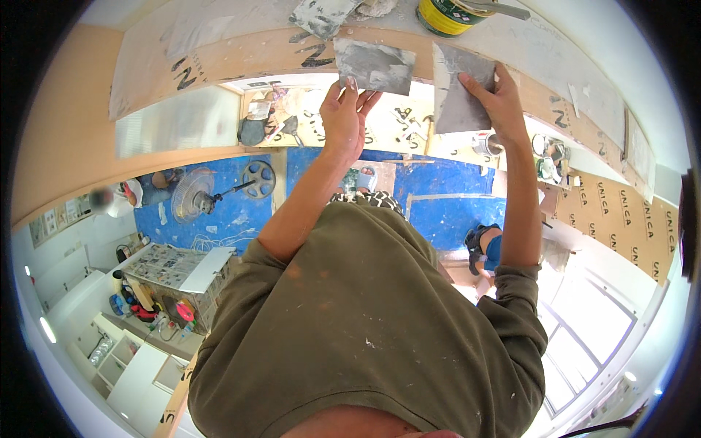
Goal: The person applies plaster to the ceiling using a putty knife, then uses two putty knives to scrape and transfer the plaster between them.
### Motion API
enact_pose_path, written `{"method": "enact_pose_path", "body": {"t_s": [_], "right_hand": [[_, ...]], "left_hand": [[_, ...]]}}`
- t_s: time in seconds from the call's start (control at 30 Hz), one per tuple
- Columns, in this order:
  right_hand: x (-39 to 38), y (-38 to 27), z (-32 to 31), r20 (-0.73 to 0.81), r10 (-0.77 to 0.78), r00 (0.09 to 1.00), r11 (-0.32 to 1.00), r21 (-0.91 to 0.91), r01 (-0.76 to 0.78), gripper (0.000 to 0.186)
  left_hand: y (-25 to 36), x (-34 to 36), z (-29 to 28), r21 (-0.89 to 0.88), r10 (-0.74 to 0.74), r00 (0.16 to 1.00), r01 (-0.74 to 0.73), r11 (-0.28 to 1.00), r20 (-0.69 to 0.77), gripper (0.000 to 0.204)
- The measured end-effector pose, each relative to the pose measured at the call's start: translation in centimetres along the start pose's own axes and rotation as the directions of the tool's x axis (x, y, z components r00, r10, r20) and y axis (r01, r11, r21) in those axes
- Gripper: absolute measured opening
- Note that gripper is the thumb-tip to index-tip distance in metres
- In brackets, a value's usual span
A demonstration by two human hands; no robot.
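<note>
My left hand (345, 120) is raised in front of me, fingers and thumb pinching the lower edge of a thin grey putty plate (375, 66) smeared with white filler. My right hand (504, 102) grips the side of a larger, thin grey rectangular sheet (458, 102), thumb on its face. The two sheets are held apart, side by side, in front of a long board ledge (241, 47). On this ledge, beyond my left hand, lies another filler-smeared plate (320, 16). A yellow and green tub (447, 18) stands beyond my right hand, a scraper-like tool (504, 9) across its top.
Below are a blue-covered floor (445, 179) and a board with several tools (314, 124). A standing fan (196, 196) and a paper-covered box (164, 266) are at left. A person's leg and dark shoe (478, 244) show at lower right; another person (125, 197) is far left.
</note>
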State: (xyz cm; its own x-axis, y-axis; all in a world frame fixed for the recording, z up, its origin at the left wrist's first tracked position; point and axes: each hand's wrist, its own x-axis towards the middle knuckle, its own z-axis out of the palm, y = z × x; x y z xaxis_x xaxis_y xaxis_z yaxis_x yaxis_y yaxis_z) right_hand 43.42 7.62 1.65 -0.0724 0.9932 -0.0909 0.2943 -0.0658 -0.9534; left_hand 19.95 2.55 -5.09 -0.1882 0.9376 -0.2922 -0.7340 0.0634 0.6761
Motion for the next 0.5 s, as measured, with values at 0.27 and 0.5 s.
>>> {"method": "enact_pose_path", "body": {"t_s": [0.27, 0.5], "right_hand": [[-0.7, 3.7, 2.9, -0.067, 0.151, 0.986, 0.974, 0.18, -0.137, 0.047], [-0.1, 4.7, 3.5, -0.145, -0.027, 0.989, 0.993, -0.115, 0.01, 0.046]], "left_hand": [[-2.8, -0.1, -0.9, -0.09, -0.098, 0.995, 0.099, 0.991, 0.015, 0.019], [-2.8, 0.1, -1.4, 0.092, -0.257, 0.961, 0.248, 0.964, 0.104, 0.02]]}}
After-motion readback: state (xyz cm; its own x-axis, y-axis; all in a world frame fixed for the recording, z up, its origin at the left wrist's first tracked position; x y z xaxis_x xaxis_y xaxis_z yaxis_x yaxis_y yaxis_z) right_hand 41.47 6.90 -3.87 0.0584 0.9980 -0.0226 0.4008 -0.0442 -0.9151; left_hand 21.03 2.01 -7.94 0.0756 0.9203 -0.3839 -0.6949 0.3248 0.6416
